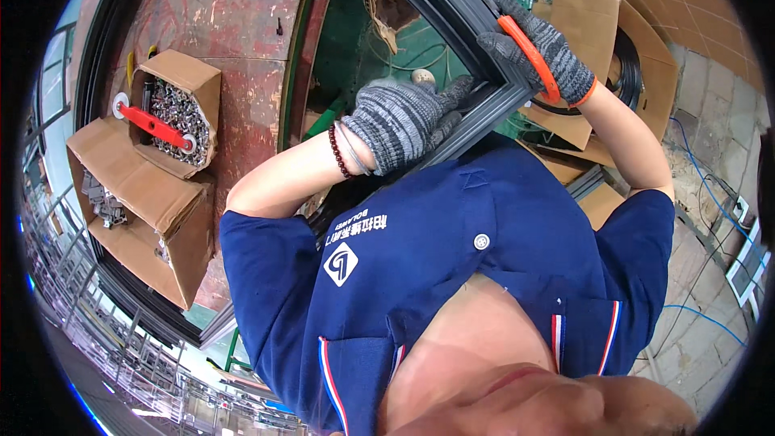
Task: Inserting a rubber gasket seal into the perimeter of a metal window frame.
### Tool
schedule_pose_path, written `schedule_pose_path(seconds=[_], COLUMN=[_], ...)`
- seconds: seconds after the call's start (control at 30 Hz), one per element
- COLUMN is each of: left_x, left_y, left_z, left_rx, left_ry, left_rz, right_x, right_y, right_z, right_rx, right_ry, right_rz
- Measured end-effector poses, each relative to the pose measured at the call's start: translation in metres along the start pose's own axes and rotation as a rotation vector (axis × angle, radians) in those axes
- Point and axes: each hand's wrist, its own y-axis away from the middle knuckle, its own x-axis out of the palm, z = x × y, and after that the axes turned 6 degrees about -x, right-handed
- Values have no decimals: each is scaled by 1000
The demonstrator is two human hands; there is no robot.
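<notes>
A black frame [476, 125] of grooved profiles meets in a mitred corner in front of my chest. My left hand [400, 123], in a grey-black knit glove, grips the near profile beside that corner, its fingers reaching toward the joint. A small round beige knob [422, 77] shows behind its knuckles; what it belongs to is hidden. My right hand [542, 48], gloved alike, is closed at the outer side of the corner around a tool with a curved orange handle [529, 56]. The tool's working end is out of sight.
On the worn reddish board [250, 12] at left stand a carton of small metal parts [173, 125] and another carton [145, 202] with metal pieces. A red bar with white rollers [157, 127] lies across the first. Cartons [585, 28], a black coil [628, 73] and blue cables [702, 315] are at right.
</notes>
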Motion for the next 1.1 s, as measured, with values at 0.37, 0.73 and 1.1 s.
schedule_pose_path(seconds=[0.37, 0.73, 1.1], left_x=[49, 42, 37], left_y=[-24, -9, -41], left_z=[21, 22, 13], left_rx=[291, 397, 534], left_ry=[491, 406, 414], left_rz=[-399, -397, -469], right_x=[0, 1, 4], right_y=[-9, -10, -7], right_z=[12, 8, 12], right_rx=[-68, -53, -41], right_ry=[153, 189, -74], right_rz=[20, -13, -13])
